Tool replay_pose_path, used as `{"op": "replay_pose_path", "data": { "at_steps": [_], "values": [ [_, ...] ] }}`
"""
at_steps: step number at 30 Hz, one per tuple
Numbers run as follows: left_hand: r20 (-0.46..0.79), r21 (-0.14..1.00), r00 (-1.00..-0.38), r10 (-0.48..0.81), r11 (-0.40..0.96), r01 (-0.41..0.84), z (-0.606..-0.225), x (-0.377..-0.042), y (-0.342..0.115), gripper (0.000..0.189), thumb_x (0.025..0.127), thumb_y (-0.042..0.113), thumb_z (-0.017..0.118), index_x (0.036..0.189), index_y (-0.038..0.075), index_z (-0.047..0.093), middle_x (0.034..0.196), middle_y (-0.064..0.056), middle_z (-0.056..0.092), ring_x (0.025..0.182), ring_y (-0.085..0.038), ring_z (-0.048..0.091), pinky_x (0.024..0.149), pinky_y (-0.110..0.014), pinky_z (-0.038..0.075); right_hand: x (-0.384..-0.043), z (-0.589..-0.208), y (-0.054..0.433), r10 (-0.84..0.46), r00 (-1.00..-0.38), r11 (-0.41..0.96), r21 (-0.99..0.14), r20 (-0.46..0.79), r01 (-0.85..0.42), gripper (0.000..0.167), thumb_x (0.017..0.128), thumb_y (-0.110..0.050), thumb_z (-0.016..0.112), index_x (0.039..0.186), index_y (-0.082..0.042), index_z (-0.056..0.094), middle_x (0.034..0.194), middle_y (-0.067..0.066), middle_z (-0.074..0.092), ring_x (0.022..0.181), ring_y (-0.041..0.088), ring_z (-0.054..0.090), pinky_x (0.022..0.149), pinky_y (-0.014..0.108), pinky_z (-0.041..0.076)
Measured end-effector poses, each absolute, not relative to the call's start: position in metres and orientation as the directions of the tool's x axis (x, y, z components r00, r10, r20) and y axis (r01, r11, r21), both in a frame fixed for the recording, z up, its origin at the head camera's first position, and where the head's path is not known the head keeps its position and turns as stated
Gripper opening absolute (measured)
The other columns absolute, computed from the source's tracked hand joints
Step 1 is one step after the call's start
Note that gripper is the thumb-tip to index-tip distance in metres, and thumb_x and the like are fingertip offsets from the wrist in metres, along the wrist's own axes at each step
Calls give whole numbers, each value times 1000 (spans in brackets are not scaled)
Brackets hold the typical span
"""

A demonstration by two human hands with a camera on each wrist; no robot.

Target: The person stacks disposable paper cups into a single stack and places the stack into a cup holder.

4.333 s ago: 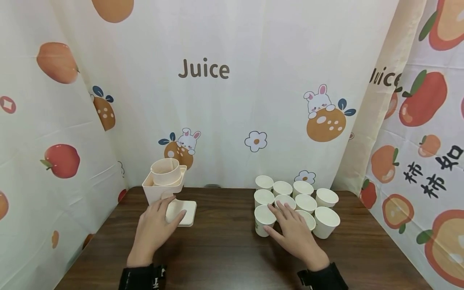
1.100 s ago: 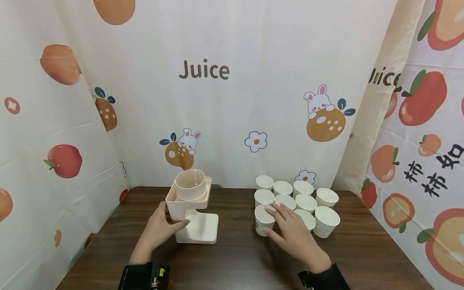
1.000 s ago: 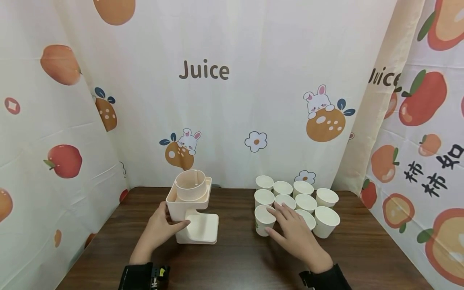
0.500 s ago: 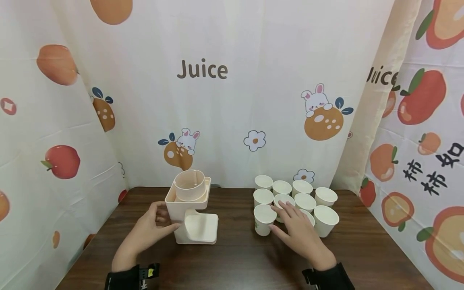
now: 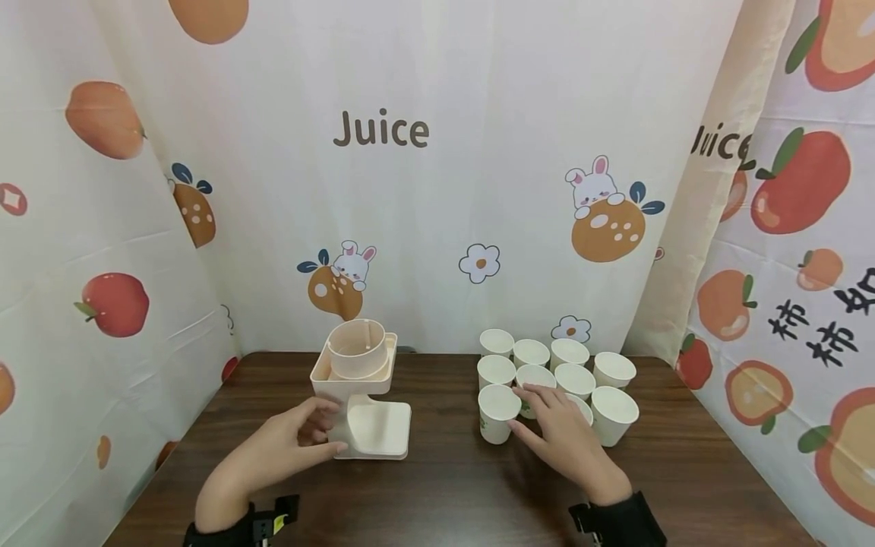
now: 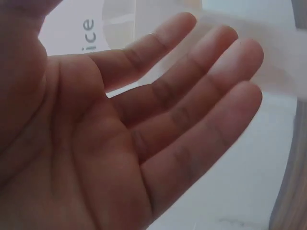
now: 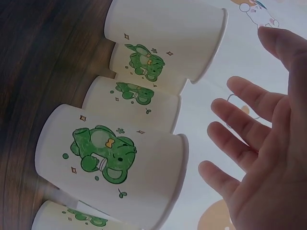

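A cream plastic stand (image 5: 350,419) with a flat square base is at the left of the table, its boxy top tray (image 5: 386,377) carrying a round open cylinder (image 5: 358,349). My left hand (image 5: 273,448) lies at the stand's left side, thumb and fingers spread toward its column and holding nothing. In the left wrist view the fingers (image 6: 192,110) stretch out, loosely bent, in front of pale surfaces. Over the front of the white paper cups (image 5: 500,416) hovers my right hand (image 5: 567,441), fingers relaxed. Green cartoon bears decorate the cups (image 7: 144,28) in the right wrist view.
Several paper cups (image 5: 614,370) stand upright in close rows, the hand hiding part of one. The dark wooden table (image 5: 424,486) is backed by a fruit-print curtain (image 5: 424,205), with more curtain at both sides. Black bands circle both wrists.
The stand has shifted right and toward me since the oldest frame. My left hand has since loosened from its side and slid down and left. My right hand has barely moved.
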State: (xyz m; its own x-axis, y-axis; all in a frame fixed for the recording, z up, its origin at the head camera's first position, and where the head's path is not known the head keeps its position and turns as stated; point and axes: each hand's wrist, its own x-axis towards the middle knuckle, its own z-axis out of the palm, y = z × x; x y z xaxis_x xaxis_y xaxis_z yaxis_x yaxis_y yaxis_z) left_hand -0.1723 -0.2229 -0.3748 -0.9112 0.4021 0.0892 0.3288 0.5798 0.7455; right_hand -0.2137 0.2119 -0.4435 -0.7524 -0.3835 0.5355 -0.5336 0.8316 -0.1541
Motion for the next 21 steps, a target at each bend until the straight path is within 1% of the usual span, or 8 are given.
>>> {"op": "replay_pose_path", "data": {
  "at_steps": [3,9,14,21],
  "values": [
    [99,767,-873,478,522,373,-374,-174,-216,55,92,29,76,133,1,52,114,-10,62,101,-27,63,80,-30,55,-215,-444,210,-389,-749,824,-161,536,-543,52,91,-39,74,132,-7,64,130,14,61,120,33,55,91,55,46],
    [82,801,-810,581,445,401,-377,-178,-199,46,97,29,70,132,5,54,115,-6,63,102,-18,64,84,-31,54,-220,-444,204,-414,-735,805,-161,537,-571,52,92,-36,74,133,-5,63,129,15,61,120,34,55,95,54,45],
    [52,799,-788,614,448,402,-383,-182,-184,42,99,32,66,132,9,55,113,-2,63,102,-16,63,83,-30,54,-224,-441,197,-438,-737,793,-165,515,-587,49,94,-35,72,132,-5,62,131,17,60,123,36,53,100,53,43],
    [39,785,-781,623,465,410,-391,-187,-175,40,98,32,67,129,10,56,110,-2,64,98,-13,63,84,-30,53,-229,-438,190,-446,-753,797,-168,484,-580,47,94,-35,71,132,-6,63,131,18,60,123,37,53,100,53,43]
  ]
}}
